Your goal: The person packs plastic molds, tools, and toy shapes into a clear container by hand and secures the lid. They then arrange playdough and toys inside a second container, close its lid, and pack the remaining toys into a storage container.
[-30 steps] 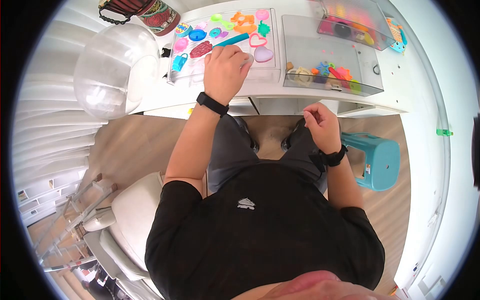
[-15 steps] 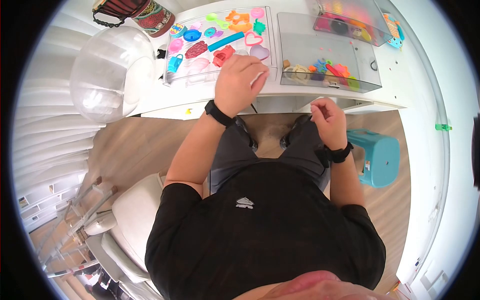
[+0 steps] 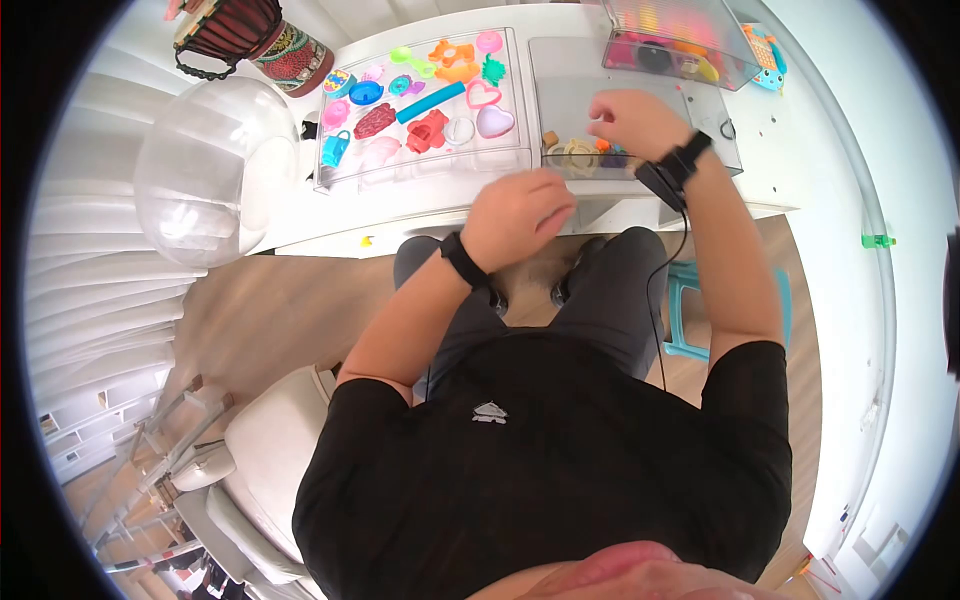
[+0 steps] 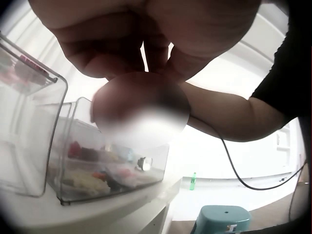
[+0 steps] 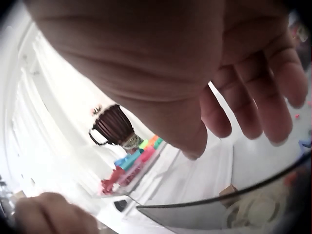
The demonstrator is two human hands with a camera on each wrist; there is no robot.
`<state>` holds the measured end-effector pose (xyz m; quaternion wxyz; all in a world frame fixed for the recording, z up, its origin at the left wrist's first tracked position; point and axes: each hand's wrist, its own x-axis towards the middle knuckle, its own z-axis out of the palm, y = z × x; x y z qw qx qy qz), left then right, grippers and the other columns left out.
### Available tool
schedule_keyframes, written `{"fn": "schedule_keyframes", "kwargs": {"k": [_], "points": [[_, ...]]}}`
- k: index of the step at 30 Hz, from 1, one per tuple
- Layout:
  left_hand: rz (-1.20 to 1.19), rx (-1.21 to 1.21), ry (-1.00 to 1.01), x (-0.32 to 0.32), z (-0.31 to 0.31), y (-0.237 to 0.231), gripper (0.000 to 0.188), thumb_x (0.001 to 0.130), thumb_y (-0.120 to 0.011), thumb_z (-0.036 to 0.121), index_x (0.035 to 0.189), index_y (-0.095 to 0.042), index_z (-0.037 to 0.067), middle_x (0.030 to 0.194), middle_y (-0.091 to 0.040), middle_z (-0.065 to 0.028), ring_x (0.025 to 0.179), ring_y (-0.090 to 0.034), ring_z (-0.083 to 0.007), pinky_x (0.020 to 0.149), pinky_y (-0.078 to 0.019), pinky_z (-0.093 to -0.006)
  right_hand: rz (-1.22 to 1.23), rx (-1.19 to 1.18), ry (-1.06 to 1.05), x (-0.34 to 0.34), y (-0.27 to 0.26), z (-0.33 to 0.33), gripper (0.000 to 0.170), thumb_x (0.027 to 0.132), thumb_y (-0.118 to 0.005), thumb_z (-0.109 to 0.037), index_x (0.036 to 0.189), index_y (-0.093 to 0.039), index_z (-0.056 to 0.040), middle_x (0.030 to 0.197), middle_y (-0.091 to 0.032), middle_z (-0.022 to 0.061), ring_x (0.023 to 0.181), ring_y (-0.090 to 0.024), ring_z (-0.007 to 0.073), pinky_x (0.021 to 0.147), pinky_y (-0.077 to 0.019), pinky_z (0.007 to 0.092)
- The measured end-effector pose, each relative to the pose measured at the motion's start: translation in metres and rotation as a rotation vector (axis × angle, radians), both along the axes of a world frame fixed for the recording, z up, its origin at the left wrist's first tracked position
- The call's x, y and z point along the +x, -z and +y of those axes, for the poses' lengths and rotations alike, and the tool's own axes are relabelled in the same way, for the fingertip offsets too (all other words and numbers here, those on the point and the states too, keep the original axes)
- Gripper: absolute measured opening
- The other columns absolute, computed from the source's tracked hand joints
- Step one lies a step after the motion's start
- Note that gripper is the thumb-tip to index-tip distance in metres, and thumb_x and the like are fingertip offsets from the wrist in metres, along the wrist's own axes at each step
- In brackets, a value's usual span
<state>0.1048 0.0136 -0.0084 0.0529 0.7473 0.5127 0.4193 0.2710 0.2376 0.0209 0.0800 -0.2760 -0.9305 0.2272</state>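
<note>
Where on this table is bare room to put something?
The white table between the clear tray and front edge is free; the grey box has mostly bare floor at far left. Crowded: tray, with colourful moulds; box's front, with shapes.

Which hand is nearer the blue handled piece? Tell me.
Left. The left hand is right of the blue handled piece and closer to the body; the right hand is farther right, over the grey clear bin.

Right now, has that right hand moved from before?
Yes, forward: the right hand went from in front of the table to over the see-through bin.
</note>
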Motion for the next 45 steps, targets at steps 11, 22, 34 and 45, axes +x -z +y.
{"fn": "schedule_keyframes", "kwargs": {"k": [11, 22, 34, 45], "points": [[-0.103, -0.098, -0.050, -0.009, -0.035, 0.003, 0.011, 0.083, -0.077, 0.009, 0.093, -0.073, 0.010, 0.098, -0.070, -0.0047, 0.079, -0.070, -0.0288, 0.069, -0.0583, -0.0401, -0.771, -0.005, -0.225, -0.117, 0.039, 0.025, 0.047, 0.082, -0.078, -0.047, 0.089, -0.081, -0.0009, 0.086, -0.077, 0.0188, 0.082, -0.075, 0.0325, 0.076, -0.0577, 0.0452], [-0.098, -0.011, -0.101, -0.030, -0.035, -0.007, 0.012, 0.084, -0.077, 0.007, 0.096, -0.073, 0.010, 0.102, -0.070, -0.0047, 0.080, -0.070, -0.0274, 0.069, -0.0583, -0.0378, -0.757, -0.056, -0.198, -0.119, 0.050, 0.036, 0.036, 0.079, -0.080, -0.028, 0.101, -0.078, 0.0004, 0.106, -0.077, 0.0226, 0.100, -0.075, 0.0339, 0.087, -0.0581, 0.0440], [-0.164, 0.090, -0.315, -0.056, -0.014, -0.045, 0.038, 0.080, -0.084, 0.002, 0.116, -0.072, 0.009, 0.117, -0.067, -0.0066, 0.081, -0.070, -0.0187, 0.067, -0.0591, -0.0313, 0.381, -0.561, -0.077, -0.054, -0.033, -0.066, 0.015, 0.093, -0.069, -0.004, 0.108, -0.064, -0.0015, 0.088, -0.066, -0.0006, 0.073, -0.059, 0.0059, 0.063, -0.0476, 0.0232], [-0.063, 0.218, -0.371, -0.087, -0.015, -0.043, 0.037, 0.081, -0.080, -0.005, 0.115, -0.074, 0.007, 0.111, -0.068, -0.0088, 0.092, -0.070, -0.0252, 0.080, -0.0601, -0.0339, 0.609, -0.953, 0.046, -0.052, -0.021, -0.128, 0.024, 0.099, -0.072, -0.014, 0.120, -0.066, -0.0013, 0.096, -0.065, -0.0009, 0.072, -0.058, 0.0045, 0.063, -0.0479, 0.0229]]}}
